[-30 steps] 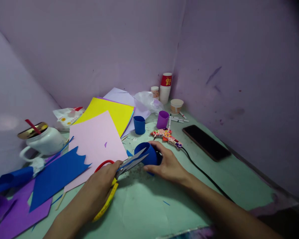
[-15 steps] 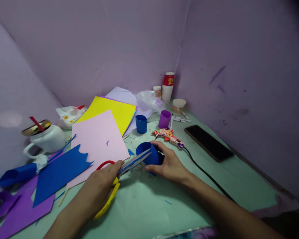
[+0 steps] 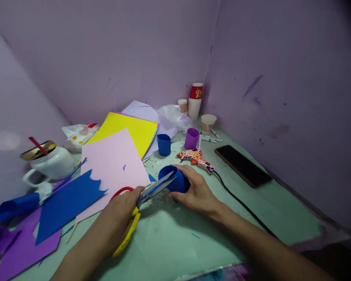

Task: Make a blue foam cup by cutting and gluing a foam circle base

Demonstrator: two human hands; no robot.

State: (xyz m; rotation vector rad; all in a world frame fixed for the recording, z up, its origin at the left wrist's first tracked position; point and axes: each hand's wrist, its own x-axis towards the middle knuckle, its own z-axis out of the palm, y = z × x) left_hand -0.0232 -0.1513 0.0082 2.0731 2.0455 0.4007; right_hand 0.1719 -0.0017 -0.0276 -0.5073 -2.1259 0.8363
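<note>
My left hand (image 3: pixel 117 220) is closed round the handles of a pair of scissors (image 3: pixel 153 192), one loop red and the other yellow. The blades stand slightly apart and point right, crossing in front of a blue paper tube (image 3: pixel 178 180). My right hand (image 3: pixel 195 189) grips that tube from its right side, thumb in front and fingers behind. Whether the blades touch the paper I cannot tell. Just beyond stand a smaller blue paper cup shape (image 3: pixel 164 145) and a purple paper tube (image 3: pixel 191 139). A patterned hot glue gun (image 3: pixel 196 158) lies behind my right hand.
Left lie a cut blue sheet (image 3: pixel 68 210), a pink sheet (image 3: pixel 114 160), a yellow sheet (image 3: pixel 131 128) and purple paper (image 3: pixel 26 249). A white mug (image 3: pixel 54 164) stands far left. A phone (image 3: pixel 242 166) and the glue gun's black cord (image 3: pixel 240 203) are right; paper cups (image 3: pixel 195 107) stand behind.
My right hand has turned the blue tube slightly, and a dark gap beside its fingers no longer shows. The scissors remain in my left hand. The whole view has shifted a little.
</note>
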